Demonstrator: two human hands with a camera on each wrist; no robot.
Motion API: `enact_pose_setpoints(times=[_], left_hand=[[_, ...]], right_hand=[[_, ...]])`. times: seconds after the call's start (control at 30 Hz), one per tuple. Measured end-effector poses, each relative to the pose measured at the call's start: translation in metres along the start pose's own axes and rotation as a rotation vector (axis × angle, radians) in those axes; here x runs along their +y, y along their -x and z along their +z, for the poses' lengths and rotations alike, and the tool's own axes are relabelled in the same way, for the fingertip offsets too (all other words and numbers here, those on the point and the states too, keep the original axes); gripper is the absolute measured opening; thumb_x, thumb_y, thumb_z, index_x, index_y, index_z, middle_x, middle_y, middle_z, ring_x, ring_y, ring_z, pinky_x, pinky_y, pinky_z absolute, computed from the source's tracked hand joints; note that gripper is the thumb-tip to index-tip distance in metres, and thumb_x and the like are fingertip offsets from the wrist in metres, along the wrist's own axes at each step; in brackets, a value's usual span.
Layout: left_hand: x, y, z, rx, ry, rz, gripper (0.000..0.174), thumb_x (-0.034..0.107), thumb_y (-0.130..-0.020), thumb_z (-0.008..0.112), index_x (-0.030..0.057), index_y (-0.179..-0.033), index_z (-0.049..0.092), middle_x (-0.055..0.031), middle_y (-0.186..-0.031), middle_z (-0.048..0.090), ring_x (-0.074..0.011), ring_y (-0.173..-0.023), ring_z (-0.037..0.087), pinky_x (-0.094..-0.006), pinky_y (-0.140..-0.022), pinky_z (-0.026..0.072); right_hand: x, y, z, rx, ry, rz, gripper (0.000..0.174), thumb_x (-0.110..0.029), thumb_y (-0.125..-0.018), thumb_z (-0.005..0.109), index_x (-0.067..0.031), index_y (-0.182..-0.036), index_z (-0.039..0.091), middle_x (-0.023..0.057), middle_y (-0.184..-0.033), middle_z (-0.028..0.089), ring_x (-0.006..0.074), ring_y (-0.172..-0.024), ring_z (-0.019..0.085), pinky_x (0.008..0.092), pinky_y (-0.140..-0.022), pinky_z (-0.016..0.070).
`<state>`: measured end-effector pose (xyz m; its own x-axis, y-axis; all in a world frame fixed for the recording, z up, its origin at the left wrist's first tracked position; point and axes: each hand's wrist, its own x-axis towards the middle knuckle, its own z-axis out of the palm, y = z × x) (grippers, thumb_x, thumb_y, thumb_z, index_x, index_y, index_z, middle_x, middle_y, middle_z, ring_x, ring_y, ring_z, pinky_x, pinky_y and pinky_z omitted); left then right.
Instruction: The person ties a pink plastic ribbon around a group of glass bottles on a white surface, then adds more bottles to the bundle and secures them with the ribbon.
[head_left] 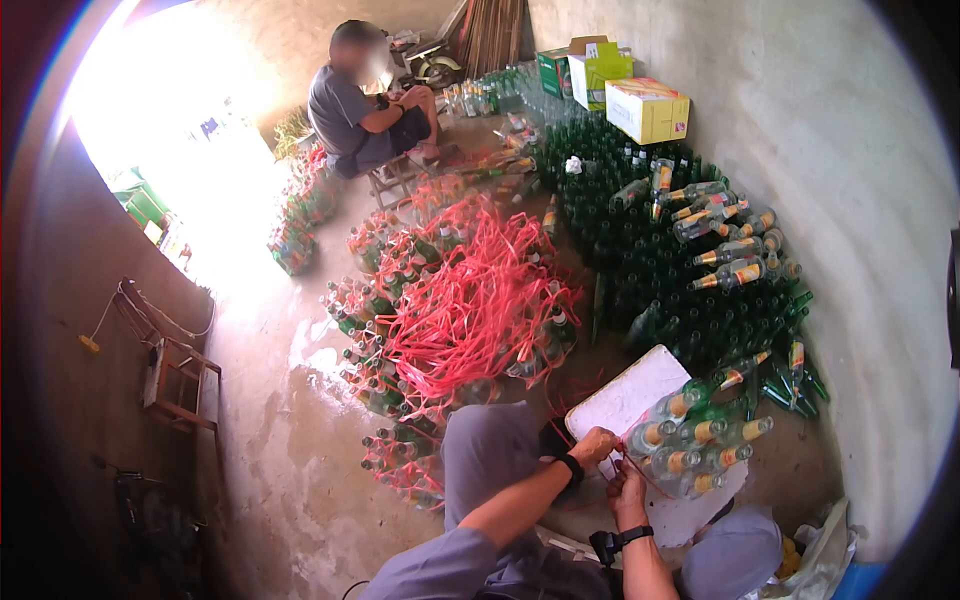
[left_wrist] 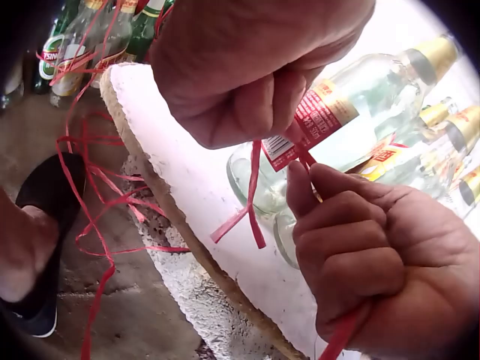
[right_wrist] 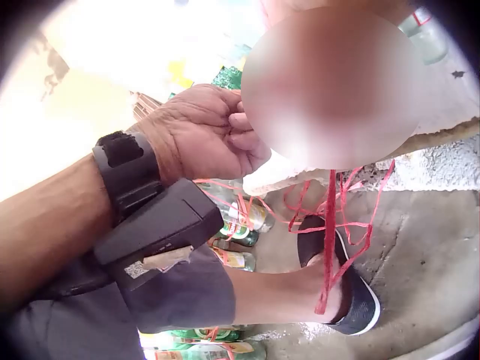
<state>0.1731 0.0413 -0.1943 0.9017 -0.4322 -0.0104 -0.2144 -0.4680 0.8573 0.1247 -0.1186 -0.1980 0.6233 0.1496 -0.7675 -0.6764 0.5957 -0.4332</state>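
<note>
My left hand (head_left: 596,447) and right hand (head_left: 628,495) meet beside a cluster of clear glass bottles (head_left: 655,434) with gold-coloured necks. In the left wrist view, the left hand (left_wrist: 255,82) has curled fingers and pinches a red plastic strip (left_wrist: 253,180), two short ends hanging below it. The right hand (left_wrist: 367,247) pinches the strip between thumb and forefinger, its other fingers curled, with more strip running out below the fist. Behind them is a bottle with a red label (left_wrist: 326,112). The right hand is blurred over in the right wrist view.
A white slab (head_left: 625,390) with a rough edge lies beside the bottles. Left of it is a heap of red strips (head_left: 470,300) over tied bottles. Many green bottles (head_left: 640,250) stand along the wall, near cartons (head_left: 648,110). Another person (head_left: 350,110) sits at the back.
</note>
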Motion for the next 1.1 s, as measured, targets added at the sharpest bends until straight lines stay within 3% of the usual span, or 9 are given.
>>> enact_pose_setpoints(times=[0.07, 0.3, 0.5, 0.63, 0.73, 0.8, 0.83, 0.9, 1.1], left_hand=[[0.008, -0.005, 0.001, 0.104, 0.691, -0.578, 0.019, 0.014, -0.079, 0.062, 0.0018, -0.091, 0.070, -0.0024, -0.070, 0.059, -0.0155, -0.063, 0.051, -0.0317, -0.056, 0.0408], [0.013, -0.003, -0.001, 0.097, 0.612, -0.558, 0.015, 0.018, -0.089, 0.059, 0.0061, -0.092, 0.067, 0.0003, -0.065, 0.059, -0.0106, -0.057, 0.054, -0.0296, -0.048, 0.0416], [0.005, -0.006, 0.001, 0.093, 0.482, -0.588, 0.014, 0.012, -0.084, 0.061, 0.0015, -0.086, 0.070, -0.0077, -0.071, 0.069, -0.0148, -0.058, 0.063, -0.0300, -0.052, 0.0504], [0.007, -0.008, -0.003, 0.069, 0.227, -0.612, 0.017, 0.021, -0.082, 0.067, 0.0101, -0.090, 0.077, -0.0070, -0.074, 0.072, -0.0158, -0.064, 0.067, -0.0317, -0.061, 0.0539], [-0.018, -0.007, 0.009, 0.075, 0.158, -0.520, 0.019, 0.025, -0.083, 0.068, 0.0126, -0.093, 0.078, -0.0079, -0.075, 0.072, -0.0170, -0.066, 0.069, -0.0327, -0.064, 0.0548], [-0.066, -0.001, 0.036, 0.082, -0.145, -0.155, 0.020, 0.025, -0.083, 0.068, 0.0122, -0.096, 0.078, -0.0085, -0.075, 0.072, -0.0184, -0.066, 0.069, -0.0334, -0.064, 0.0553], [-0.043, -0.002, 0.024, 0.077, -0.142, -0.157, 0.020, 0.025, -0.083, 0.068, 0.0122, -0.096, 0.078, -0.0085, -0.075, 0.072, -0.0184, -0.066, 0.069, -0.0334, -0.064, 0.0553], [0.025, -0.004, -0.009, -0.010, 0.242, -0.723, 0.022, 0.024, -0.084, 0.069, 0.0116, -0.098, 0.078, -0.0091, -0.074, 0.072, -0.0188, -0.065, 0.069, -0.0336, -0.063, 0.0554], [0.040, -0.003, -0.010, -0.015, 0.449, -0.716, 0.015, 0.012, -0.083, 0.064, -0.0012, -0.085, 0.072, -0.0086, -0.070, 0.069, -0.0160, -0.063, 0.065, -0.0336, -0.057, 0.0527]], right_hand=[[0.000, 0.004, 0.004, 0.020, -0.025, 0.033, 0.014, -0.022, -0.097, 0.056, -0.0087, -0.095, 0.059, -0.0091, -0.056, 0.034, 0.0049, -0.039, 0.028, 0.0210, -0.035, 0.0216], [0.006, 0.010, 0.005, 0.021, -0.121, 0.075, 0.013, -0.020, -0.100, 0.050, -0.0100, -0.095, 0.057, -0.0077, -0.059, 0.035, 0.0046, -0.041, 0.028, 0.0201, -0.036, 0.0223], [0.016, 0.014, 0.004, -0.002, -0.194, 0.104, 0.014, -0.020, -0.100, 0.052, -0.0081, -0.099, 0.059, -0.0055, -0.066, 0.045, 0.0055, -0.047, 0.035, 0.0194, -0.041, 0.0274], [0.023, 0.021, 0.012, -0.011, -0.209, 0.109, 0.016, -0.021, -0.100, 0.053, -0.0070, -0.101, 0.060, -0.0046, -0.070, 0.050, 0.0060, -0.052, 0.039, 0.0195, -0.046, 0.0315], [0.031, 0.014, 0.010, -0.152, -0.286, 0.116, 0.018, -0.022, -0.100, 0.055, -0.0064, -0.105, 0.062, -0.0036, -0.073, 0.052, 0.0069, -0.057, 0.042, 0.0201, -0.052, 0.0354], [0.033, 0.024, 0.010, -0.150, -0.296, 0.137, 0.018, -0.022, -0.099, 0.055, -0.0064, -0.105, 0.062, -0.0032, -0.074, 0.052, 0.0071, -0.059, 0.043, 0.0203, -0.053, 0.0362], [0.033, 0.026, 0.014, -0.167, -0.305, 0.148, 0.018, -0.022, -0.099, 0.056, -0.0065, -0.104, 0.062, -0.0029, -0.075, 0.053, 0.0073, -0.060, 0.044, 0.0204, -0.054, 0.0371], [0.034, 0.030, 0.021, -0.154, -0.312, 0.160, 0.016, -0.022, -0.099, 0.056, -0.0076, -0.104, 0.062, -0.0027, -0.077, 0.054, 0.0074, -0.062, 0.045, 0.0207, -0.056, 0.0379], [0.034, 0.038, 0.044, -0.197, -0.347, 0.154, 0.012, -0.025, -0.097, 0.060, -0.0131, -0.102, 0.060, -0.0034, -0.081, 0.056, 0.0083, -0.066, 0.049, 0.0211, -0.059, 0.0402]])
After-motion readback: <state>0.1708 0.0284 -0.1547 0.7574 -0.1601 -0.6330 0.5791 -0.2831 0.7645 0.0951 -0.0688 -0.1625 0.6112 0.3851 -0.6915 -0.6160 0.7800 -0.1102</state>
